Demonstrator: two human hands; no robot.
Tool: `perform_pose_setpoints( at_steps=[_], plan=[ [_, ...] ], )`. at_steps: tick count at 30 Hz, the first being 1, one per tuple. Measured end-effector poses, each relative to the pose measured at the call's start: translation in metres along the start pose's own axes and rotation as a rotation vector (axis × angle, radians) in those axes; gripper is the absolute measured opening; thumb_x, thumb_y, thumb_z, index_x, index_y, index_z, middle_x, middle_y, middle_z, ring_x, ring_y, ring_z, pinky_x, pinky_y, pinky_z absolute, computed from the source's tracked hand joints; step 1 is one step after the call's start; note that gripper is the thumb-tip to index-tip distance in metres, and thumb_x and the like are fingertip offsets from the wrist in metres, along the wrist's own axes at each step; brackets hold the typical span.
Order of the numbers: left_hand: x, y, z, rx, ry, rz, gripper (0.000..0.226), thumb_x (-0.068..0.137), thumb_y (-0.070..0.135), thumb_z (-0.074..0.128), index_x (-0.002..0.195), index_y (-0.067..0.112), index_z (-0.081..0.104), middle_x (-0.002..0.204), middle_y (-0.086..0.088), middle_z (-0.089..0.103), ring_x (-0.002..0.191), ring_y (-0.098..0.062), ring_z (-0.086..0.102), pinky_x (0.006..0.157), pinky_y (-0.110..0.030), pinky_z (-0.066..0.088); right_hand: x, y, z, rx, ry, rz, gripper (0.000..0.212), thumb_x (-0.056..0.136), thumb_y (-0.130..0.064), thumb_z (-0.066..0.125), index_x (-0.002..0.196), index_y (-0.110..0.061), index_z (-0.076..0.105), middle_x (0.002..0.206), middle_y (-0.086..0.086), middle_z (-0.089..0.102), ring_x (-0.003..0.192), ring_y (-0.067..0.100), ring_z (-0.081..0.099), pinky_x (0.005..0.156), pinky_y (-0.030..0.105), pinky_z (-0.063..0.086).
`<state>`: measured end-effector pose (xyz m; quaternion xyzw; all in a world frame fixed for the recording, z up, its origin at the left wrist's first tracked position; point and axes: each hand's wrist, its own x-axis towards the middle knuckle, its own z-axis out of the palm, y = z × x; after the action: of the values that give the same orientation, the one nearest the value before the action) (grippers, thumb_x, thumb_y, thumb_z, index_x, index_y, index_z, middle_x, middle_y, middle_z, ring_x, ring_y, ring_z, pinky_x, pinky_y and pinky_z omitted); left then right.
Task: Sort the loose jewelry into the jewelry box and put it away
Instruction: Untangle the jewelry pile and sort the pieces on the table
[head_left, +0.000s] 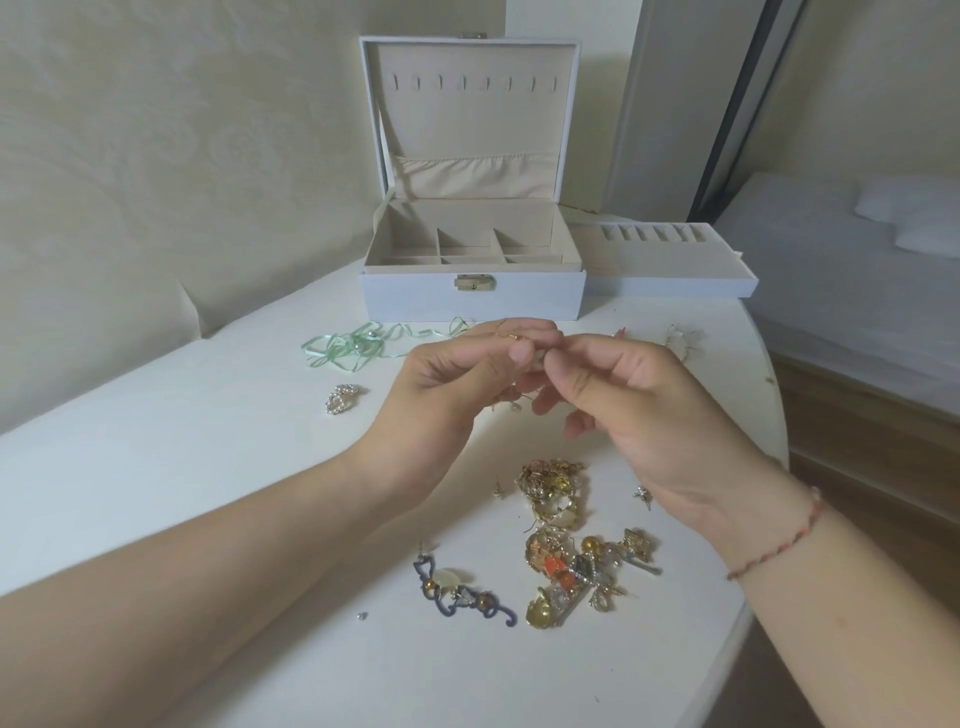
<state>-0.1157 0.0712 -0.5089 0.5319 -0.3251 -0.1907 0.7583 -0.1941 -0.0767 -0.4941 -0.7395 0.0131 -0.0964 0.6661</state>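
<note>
White rectangular jewelry box (472, 299) beyond fingertips, lid upright, long axis left-right, clasp facing person. Tangled gold costume jewelry pile (571, 545) on table below wrists. Left hand (457, 384) and right hand (623, 400) together pinch small gold earring hook (511, 338); its pointing unclear.

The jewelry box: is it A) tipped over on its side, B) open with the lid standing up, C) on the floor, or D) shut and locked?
B: the jewelry box sits on the white table with its lid standing upright, so its divided compartments show, while the left hand and right hand work together on a small piece in front of it.
</note>
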Motion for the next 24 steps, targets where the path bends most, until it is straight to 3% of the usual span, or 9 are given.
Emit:
perform_pose_setpoints(
  at_steps=[3, 9, 13, 17, 18, 20, 22, 24],
  plan=[
    [0.001, 0.000, -0.001, -0.078, -0.005, -0.012, 0.016, 0.090, 0.011, 0.063, 0.096, 0.011, 0.077, 0.115, -0.008, 0.068, 0.096, -0.019, 0.067, 0.081, -0.028, 0.053, 0.001, 0.002, -0.002, 0.112, -0.083, 0.058, 0.026, 0.098, -0.022, 0.050, 0.110, -0.009, 0.068, 0.099, 0.012, 0.070, 0.080, 0.016, 0.053, 0.061, 0.027, 0.035],
    [0.002, -0.002, -0.003, -0.091, -0.037, -0.026, 0.020, 0.078, 0.021, 0.067, 0.093, 0.014, 0.079, 0.121, -0.007, 0.065, 0.096, -0.027, 0.061, 0.083, -0.033, 0.051, 0.006, 0.005, -0.007, 0.177, -0.186, 0.117, 0.023, 0.090, -0.021, 0.059, 0.108, -0.010, 0.067, 0.092, 0.007, 0.062, 0.076, 0.016, 0.049, 0.056, 0.028, 0.028],
    [0.003, -0.002, -0.005, -0.080, -0.063, -0.043, 0.019, 0.076, 0.020, 0.069, 0.091, 0.015, 0.079, 0.122, -0.006, 0.065, 0.090, -0.026, 0.057, 0.078, -0.027, 0.050, 0.008, 0.008, -0.012, 0.308, -0.299, 0.162, 0.025, 0.090, -0.028, 0.052, 0.105, -0.012, 0.064, 0.087, 0.007, 0.062, 0.070, 0.019, 0.048, 0.053, 0.029, 0.023],
    [0.002, -0.002, -0.006, -0.118, -0.085, -0.050, 0.018, 0.075, 0.018, 0.069, 0.089, 0.014, 0.079, 0.119, -0.005, 0.067, 0.074, -0.022, 0.058, 0.072, -0.027, 0.051, 0.007, 0.012, -0.012, 0.346, -0.339, 0.148, 0.021, 0.089, -0.015, 0.052, 0.106, -0.017, 0.065, 0.086, 0.008, 0.061, 0.066, 0.018, 0.048, 0.050, 0.027, 0.024],
    [0.002, -0.003, -0.006, -0.125, -0.082, -0.054, 0.018, 0.074, 0.019, 0.071, 0.089, 0.015, 0.079, 0.117, -0.004, 0.068, 0.077, -0.022, 0.060, 0.072, -0.027, 0.051, 0.006, 0.012, -0.011, 0.315, -0.319, 0.140, 0.021, 0.087, -0.013, 0.055, 0.105, -0.017, 0.066, 0.084, 0.009, 0.058, 0.064, 0.016, 0.046, 0.049, 0.027, 0.023],
    [0.003, -0.006, -0.008, -0.101, -0.069, -0.048, 0.020, 0.072, 0.024, 0.076, 0.090, 0.016, 0.079, 0.117, -0.004, 0.068, 0.099, -0.025, 0.061, 0.083, -0.037, 0.052, 0.004, 0.011, -0.008, 0.217, -0.248, 0.109, 0.020, 0.083, -0.013, 0.064, 0.102, -0.017, 0.068, 0.081, 0.013, 0.049, 0.062, 0.013, 0.041, 0.050, 0.026, 0.020],
    [0.003, -0.009, -0.010, -0.075, -0.061, -0.041, 0.023, 0.073, 0.027, 0.079, 0.093, 0.017, 0.079, 0.119, -0.005, 0.068, 0.115, -0.033, 0.056, 0.103, -0.058, 0.041, 0.002, 0.008, -0.003, 0.134, -0.156, 0.050, 0.016, 0.085, -0.013, 0.069, 0.101, -0.015, 0.069, 0.076, 0.010, 0.048, 0.059, 0.007, 0.041, 0.048, 0.017, 0.025],
    [0.003, -0.009, -0.010, -0.065, -0.052, -0.061, 0.022, 0.073, 0.027, 0.078, 0.094, 0.018, 0.079, 0.119, -0.005, 0.068, 0.118, -0.036, 0.054, 0.109, -0.066, 0.028, 0.002, 0.007, 0.000, 0.063, -0.087, -0.030, 0.015, 0.088, -0.010, 0.063, 0.102, -0.011, 0.068, 0.067, -0.009, 0.056, 0.054, 0.002, 0.044, 0.049, 0.009, 0.034]
  ],
)
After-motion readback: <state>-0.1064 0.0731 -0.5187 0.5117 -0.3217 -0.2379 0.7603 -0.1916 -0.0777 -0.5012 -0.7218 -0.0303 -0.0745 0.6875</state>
